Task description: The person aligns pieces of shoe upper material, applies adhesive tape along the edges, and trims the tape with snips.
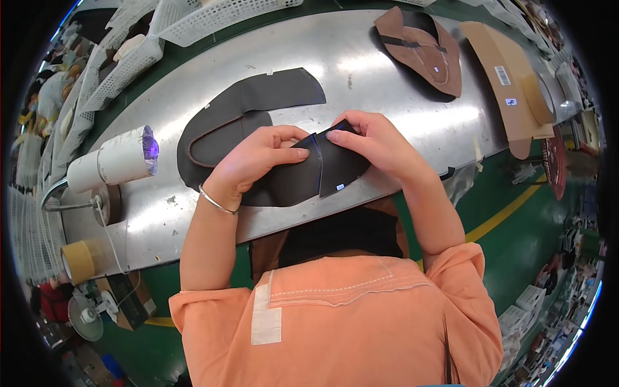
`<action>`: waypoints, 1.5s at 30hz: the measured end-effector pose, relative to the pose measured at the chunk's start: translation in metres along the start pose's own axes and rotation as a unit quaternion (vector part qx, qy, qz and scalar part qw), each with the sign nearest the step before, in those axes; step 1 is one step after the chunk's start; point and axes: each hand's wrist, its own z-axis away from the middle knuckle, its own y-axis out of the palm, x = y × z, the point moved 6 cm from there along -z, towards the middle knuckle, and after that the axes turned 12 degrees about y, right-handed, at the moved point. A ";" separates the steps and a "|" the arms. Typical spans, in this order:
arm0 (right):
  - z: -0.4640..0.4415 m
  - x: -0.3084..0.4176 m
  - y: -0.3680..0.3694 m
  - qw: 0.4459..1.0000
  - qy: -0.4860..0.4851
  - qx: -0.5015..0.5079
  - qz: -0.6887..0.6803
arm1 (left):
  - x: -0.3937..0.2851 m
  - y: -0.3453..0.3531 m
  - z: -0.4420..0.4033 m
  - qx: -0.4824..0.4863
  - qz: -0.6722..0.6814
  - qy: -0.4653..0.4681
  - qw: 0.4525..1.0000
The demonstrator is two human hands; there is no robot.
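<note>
A black shoe upper (284,184), curved and flat, lies at the near edge of the metal table. My left hand (258,155), with a silver bangle at the wrist, pinches its upper edge left of a seam. Close by, my right hand (377,142) grips the raised corner of the panel (342,161) right of that seam, thumb on top. This panel carries a small white label (340,187). Behind my left hand, the far part of the black material (277,90) spreads out, with a brown-edged curved line (209,135) on it.
A lamp wrapped in white (106,161) glows purple on the left of the table (155,226). Tape rolls (78,261) sit at the left edge. A brown shoe upper (422,55) and a cardboard piece (500,77) lie far right. White baskets (213,19) stand behind.
</note>
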 end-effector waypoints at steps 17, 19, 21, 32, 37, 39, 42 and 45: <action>-0.003 0.007 0.002 0.998 -0.016 -0.018 0.052 | -0.002 0.002 0.000 -0.002 0.008 -0.005 1.000; -0.004 0.007 0.002 0.997 -0.018 -0.023 0.066 | -0.001 0.002 0.000 0.001 0.004 -0.006 1.000; -0.003 0.007 0.002 0.997 -0.020 -0.025 0.067 | -0.001 0.002 0.000 0.002 0.002 -0.006 1.000; -0.005 0.005 0.001 0.993 -0.050 -0.057 0.088 | -0.003 0.002 0.000 -0.005 -0.021 -0.004 1.000; 0.002 0.011 0.005 0.982 -0.092 -0.093 0.139 | -0.008 0.003 -0.002 -0.006 -0.077 -0.010 0.997; 0.007 0.016 0.007 0.976 -0.103 -0.107 0.158 | -0.009 0.003 -0.005 -0.012 -0.109 -0.007 0.994; 0.013 0.019 0.008 0.973 -0.097 -0.109 0.182 | -0.010 0.005 -0.006 -0.017 -0.120 0.003 0.993; 0.022 0.021 0.008 0.953 -0.160 -0.171 0.192 | -0.003 0.001 -0.008 -0.019 -0.109 0.022 0.994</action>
